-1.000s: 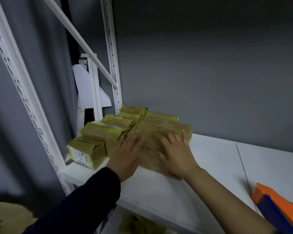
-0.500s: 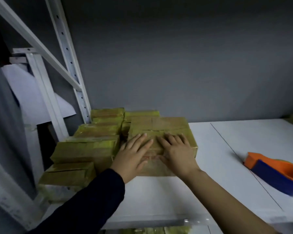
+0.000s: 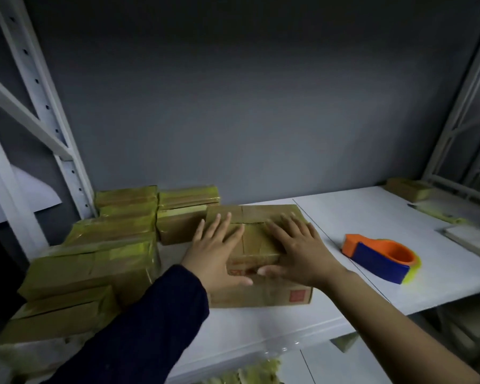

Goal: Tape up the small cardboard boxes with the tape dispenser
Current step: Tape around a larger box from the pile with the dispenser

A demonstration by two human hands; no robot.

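A small taped cardboard box (image 3: 257, 239) sits on the white shelf (image 3: 358, 217) in front of me. My left hand (image 3: 215, 248) lies flat on its top left part, fingers spread, thumb over the front face. My right hand (image 3: 299, 249) lies flat on its top right part, thumb at the front edge. The orange and blue tape dispenser (image 3: 380, 256) lies on the shelf to the right of the box, untouched.
Several taped boxes (image 3: 108, 245) are stacked along the left, up to the white rack post (image 3: 39, 87). Another box (image 3: 409, 188) and flat items (image 3: 471, 239) lie at the far right. A grey wall closes the back.
The view has swung right and closer. Both hands stay flat on the box top, now spread further apart, with the thumbs down over the front edge.
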